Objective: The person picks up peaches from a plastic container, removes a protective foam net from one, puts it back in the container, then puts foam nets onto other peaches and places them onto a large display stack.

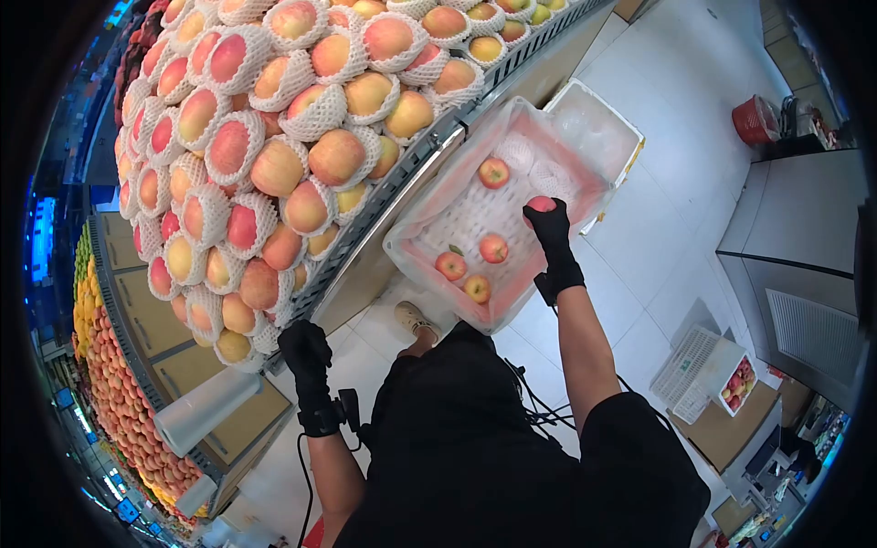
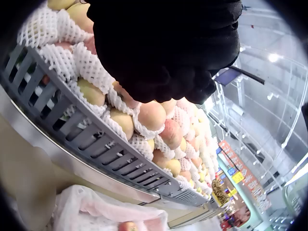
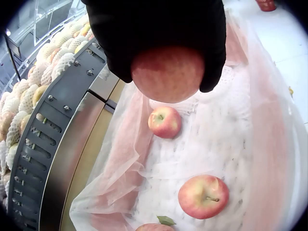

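Five apples counted in or over the crate: four lying loose on the pale padding, one in our gloved right hand. Clock read from the head view, 12 at its top edge. The held apple sat at the crate's 3 o'clock. Our fingers and thumb were curled about its sides, the rounded underside bare; firm contact either side, no more squeeze than weight called for, we judged, since skin of that sort bruises easily.

From the held fruit, one apple lay toward 10 o'clock, another between 7 and 8. Beyond the latter, a leafy one and its neighbour lay close together. White foam nets were near, at 12; the cleanest way up, in our view, was straight, well off both fruit and nets, with the wrist clear of the loose plastic liner, which could snag a knuckle.

Left hand, gloved, was at the crate's 8 o'clock, beside the slatted rail and netted fruit. Its fingers looked curled; whether they had hold of anything, we could not tell. Best kept light there, we thought: the pile sloped, and a nudge might have set fruit rolling. A low, slow release, palm close to the surface, seemed kindest.
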`<act>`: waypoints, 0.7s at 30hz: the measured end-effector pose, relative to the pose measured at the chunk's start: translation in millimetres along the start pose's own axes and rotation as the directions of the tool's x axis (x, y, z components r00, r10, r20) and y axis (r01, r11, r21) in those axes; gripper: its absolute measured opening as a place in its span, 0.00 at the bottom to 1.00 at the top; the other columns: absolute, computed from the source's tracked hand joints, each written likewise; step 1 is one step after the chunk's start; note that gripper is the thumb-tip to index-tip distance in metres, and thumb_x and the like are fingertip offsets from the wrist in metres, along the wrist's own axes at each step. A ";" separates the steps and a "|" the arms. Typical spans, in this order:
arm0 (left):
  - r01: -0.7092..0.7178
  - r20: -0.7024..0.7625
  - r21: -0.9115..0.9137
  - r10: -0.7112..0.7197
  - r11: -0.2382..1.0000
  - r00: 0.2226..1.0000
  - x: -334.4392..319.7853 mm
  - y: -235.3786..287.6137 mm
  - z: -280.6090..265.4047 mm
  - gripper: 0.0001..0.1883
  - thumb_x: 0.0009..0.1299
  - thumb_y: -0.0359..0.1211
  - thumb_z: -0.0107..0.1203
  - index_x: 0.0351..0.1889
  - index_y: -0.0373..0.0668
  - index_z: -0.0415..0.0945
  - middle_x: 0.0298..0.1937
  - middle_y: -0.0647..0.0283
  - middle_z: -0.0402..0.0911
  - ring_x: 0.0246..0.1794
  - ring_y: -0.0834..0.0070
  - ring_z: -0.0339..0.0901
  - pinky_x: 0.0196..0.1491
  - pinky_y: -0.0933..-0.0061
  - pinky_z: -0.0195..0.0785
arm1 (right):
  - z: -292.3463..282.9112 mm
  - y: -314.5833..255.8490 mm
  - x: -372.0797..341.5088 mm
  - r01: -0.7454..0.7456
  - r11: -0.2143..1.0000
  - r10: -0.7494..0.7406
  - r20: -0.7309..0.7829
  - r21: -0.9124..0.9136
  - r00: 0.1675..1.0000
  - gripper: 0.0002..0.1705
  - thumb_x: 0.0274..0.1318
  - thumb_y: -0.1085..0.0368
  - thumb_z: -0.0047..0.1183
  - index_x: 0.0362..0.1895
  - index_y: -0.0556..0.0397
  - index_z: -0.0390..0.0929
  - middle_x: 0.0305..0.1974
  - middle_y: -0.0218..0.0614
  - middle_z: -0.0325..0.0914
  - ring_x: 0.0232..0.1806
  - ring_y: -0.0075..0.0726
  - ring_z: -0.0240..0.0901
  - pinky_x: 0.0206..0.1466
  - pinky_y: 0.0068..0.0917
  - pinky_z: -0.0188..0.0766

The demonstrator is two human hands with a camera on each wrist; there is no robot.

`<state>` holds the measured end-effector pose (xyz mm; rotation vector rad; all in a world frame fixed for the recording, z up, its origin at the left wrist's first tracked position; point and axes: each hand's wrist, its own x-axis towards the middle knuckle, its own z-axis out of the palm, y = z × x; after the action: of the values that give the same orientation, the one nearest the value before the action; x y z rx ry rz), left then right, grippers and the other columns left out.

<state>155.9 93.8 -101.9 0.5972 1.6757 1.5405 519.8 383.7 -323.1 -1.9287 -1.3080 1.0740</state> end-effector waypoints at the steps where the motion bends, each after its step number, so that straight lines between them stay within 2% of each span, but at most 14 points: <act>1: 0.048 0.000 0.113 -0.048 0.992 0.999 -2.0 4.1 -1.3 0.24 0.74 0.42 0.42 0.14 0.43 0.63 0.08 0.66 0.61 0.06 0.78 0.61 0.13 0.77 0.53 | -2.4 -6.6 -6.3 0.000 1.000 0.000 0.013 0.000 1.000 0.43 0.32 0.52 0.70 0.52 0.61 0.68 0.45 0.48 0.76 0.47 0.47 0.75 0.51 0.37 0.72; 2: -0.054 0.023 0.334 0.049 0.941 0.999 0.5 -6.9 -12.3 0.24 0.74 0.41 0.41 0.15 0.42 0.65 0.09 0.67 0.63 0.07 0.79 0.63 0.14 0.78 0.55 | -1.6 -7.1 -9.1 0.006 1.000 -0.006 0.020 -0.012 1.000 0.42 0.34 0.52 0.70 0.53 0.59 0.68 0.45 0.46 0.76 0.46 0.44 0.74 0.51 0.36 0.72; 3: -0.147 0.047 0.537 0.145 0.830 0.988 3.4 -8.0 -14.2 0.23 0.75 0.40 0.41 0.16 0.41 0.67 0.09 0.68 0.64 0.08 0.80 0.65 0.15 0.79 0.57 | -3.8 -12.2 -13.0 0.013 1.000 -0.012 0.035 -0.001 0.999 0.41 0.34 0.52 0.70 0.52 0.59 0.68 0.45 0.45 0.76 0.46 0.44 0.74 0.51 0.35 0.72; 6: -0.268 0.073 0.628 0.287 0.731 0.955 6.6 -6.7 -11.0 0.20 0.75 0.38 0.43 0.20 0.39 0.71 0.11 0.68 0.67 0.10 0.81 0.66 0.16 0.79 0.56 | -9.1 -30.1 -26.2 0.036 0.999 -0.038 0.062 0.031 0.997 0.40 0.35 0.52 0.70 0.52 0.59 0.69 0.45 0.45 0.76 0.46 0.42 0.74 0.50 0.34 0.72; 8: -0.254 0.024 0.582 0.297 0.772 0.955 5.3 0.5 -10.0 0.18 0.75 0.37 0.44 0.23 0.39 0.73 0.14 0.68 0.69 0.12 0.82 0.67 0.16 0.79 0.56 | -12.2 -45.8 -35.9 0.061 0.997 -0.064 0.061 0.049 0.996 0.39 0.36 0.53 0.70 0.52 0.59 0.69 0.45 0.44 0.76 0.46 0.41 0.74 0.50 0.34 0.72; 11: -0.190 -0.026 0.367 0.214 0.910 0.976 4.4 8.7 -16.2 0.19 0.76 0.40 0.43 0.27 0.38 0.73 0.17 0.67 0.72 0.14 0.83 0.67 0.17 0.79 0.55 | -14.5 -66.5 -47.3 0.110 0.991 -0.118 0.110 0.080 0.987 0.38 0.37 0.54 0.69 0.52 0.58 0.69 0.45 0.44 0.76 0.46 0.40 0.74 0.51 0.34 0.72; 14: -0.237 -0.013 0.314 0.254 0.919 0.967 8.9 10.3 -27.1 0.21 0.77 0.43 0.41 0.30 0.38 0.74 0.19 0.67 0.73 0.16 0.84 0.67 0.17 0.81 0.55 | -17.3 -93.7 -65.4 0.186 0.980 -0.193 0.121 0.066 0.974 0.37 0.39 0.57 0.70 0.54 0.58 0.68 0.46 0.43 0.74 0.46 0.38 0.74 0.48 0.32 0.75; 17: -0.251 -0.037 0.133 0.258 0.959 0.965 12.4 13.5 -40.4 0.19 0.77 0.42 0.42 0.31 0.37 0.74 0.20 0.67 0.73 0.17 0.84 0.67 0.18 0.83 0.56 | -5.9 -97.5 -71.3 0.161 0.960 -0.198 0.147 0.230 0.969 0.41 0.38 0.54 0.70 0.55 0.56 0.66 0.49 0.43 0.73 0.48 0.41 0.74 0.49 0.34 0.74; 18: -0.253 -0.027 0.110 0.257 0.961 0.966 13.0 16.6 -44.9 0.19 0.77 0.41 0.43 0.32 0.37 0.75 0.21 0.67 0.74 0.17 0.84 0.67 0.18 0.83 0.57 | -10.4 -121.3 -89.3 0.060 0.949 -0.131 0.212 0.311 0.968 0.44 0.37 0.57 0.71 0.58 0.56 0.62 0.50 0.44 0.70 0.48 0.41 0.73 0.42 0.33 0.79; 21: -0.250 -0.005 0.056 0.250 0.967 0.968 14.5 24.4 -60.6 0.17 0.76 0.40 0.44 0.34 0.37 0.76 0.24 0.66 0.76 0.20 0.83 0.69 0.20 0.82 0.61 | -6.7 -173.0 -135.0 0.019 0.892 -0.160 0.275 0.452 0.948 0.46 0.36 0.61 0.72 0.59 0.58 0.58 0.50 0.46 0.68 0.47 0.41 0.73 0.35 0.30 0.81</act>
<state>95.7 71.6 -82.9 0.8577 1.7078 1.6802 416.0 320.2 -140.3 -1.3853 -1.1621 1.5192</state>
